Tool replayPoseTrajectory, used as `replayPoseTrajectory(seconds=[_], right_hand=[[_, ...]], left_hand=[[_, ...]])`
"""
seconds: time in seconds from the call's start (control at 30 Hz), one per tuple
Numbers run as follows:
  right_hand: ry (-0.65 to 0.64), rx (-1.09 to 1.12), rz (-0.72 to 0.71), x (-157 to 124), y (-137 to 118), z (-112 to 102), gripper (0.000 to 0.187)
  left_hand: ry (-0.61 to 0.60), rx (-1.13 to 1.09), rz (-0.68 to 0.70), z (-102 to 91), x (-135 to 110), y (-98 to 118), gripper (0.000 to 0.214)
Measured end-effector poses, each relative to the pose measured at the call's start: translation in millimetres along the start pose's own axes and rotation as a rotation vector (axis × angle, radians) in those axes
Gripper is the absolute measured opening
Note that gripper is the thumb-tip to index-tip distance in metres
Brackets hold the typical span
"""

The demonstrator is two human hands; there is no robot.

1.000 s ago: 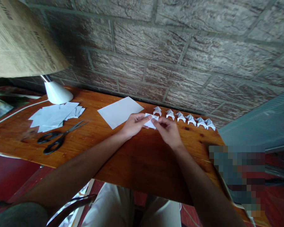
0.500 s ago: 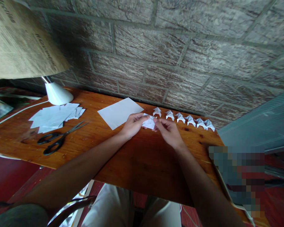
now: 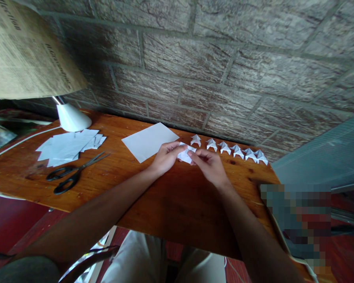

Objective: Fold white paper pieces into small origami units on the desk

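Both hands meet over the middle of a wooden table (image 3: 177, 204). My left hand (image 3: 165, 157) and my right hand (image 3: 209, 165) pinch a small folded white paper piece (image 3: 185, 154) between their fingertips, just above the tabletop. Beyond the fingers, a row of several finished folded paper shapes (image 3: 230, 149) lines the table's back edge, running to the right. A flat white paper sheet (image 3: 149, 140) lies just left of my left hand.
Black-handled scissors (image 3: 73, 173) lie at the left, near a pile of cut white paper pieces (image 3: 67, 146). A white lamp base (image 3: 72, 117) with its shade (image 3: 26, 59) stands at the far left. A brick wall (image 3: 224, 70) backs the table.
The hands stayed in place; the fingers shifted slightly on the small paper piece, drawing it a little closer together.
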State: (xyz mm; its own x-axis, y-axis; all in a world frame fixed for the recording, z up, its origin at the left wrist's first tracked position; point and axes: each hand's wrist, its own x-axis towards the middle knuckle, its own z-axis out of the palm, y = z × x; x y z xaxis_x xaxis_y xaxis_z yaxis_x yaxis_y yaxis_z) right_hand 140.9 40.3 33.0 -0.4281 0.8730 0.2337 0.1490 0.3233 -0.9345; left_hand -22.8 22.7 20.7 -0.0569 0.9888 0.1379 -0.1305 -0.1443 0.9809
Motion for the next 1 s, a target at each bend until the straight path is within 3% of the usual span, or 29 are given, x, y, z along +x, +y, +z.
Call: replayPoseTrajectory(seconds=[0.17,0.37,0.63,1.0], right_hand=[[0.05,0.025,0.014,-0.7,3.5,4.0,0.041],[0.01,0.133,0.069,-0.4,4.0,5.0,0.028],[0.023,0.158,0.038,0.3,8.6,7.6,0.024],[0.055,0.154,-0.005,1.7,11.3,9.9,0.028]], left_hand=[[-0.053,0.025,0.046,-0.1,-1.1,-1.3,0.03],[-0.053,0.008,0.03,0.5,-0.6,-2.6,0.032],[-0.081,0.011,0.026,0.1,0.7,-7.5,0.034],[-0.018,-0.039,0.017,3.4,0.4,-3.0,0.036]])
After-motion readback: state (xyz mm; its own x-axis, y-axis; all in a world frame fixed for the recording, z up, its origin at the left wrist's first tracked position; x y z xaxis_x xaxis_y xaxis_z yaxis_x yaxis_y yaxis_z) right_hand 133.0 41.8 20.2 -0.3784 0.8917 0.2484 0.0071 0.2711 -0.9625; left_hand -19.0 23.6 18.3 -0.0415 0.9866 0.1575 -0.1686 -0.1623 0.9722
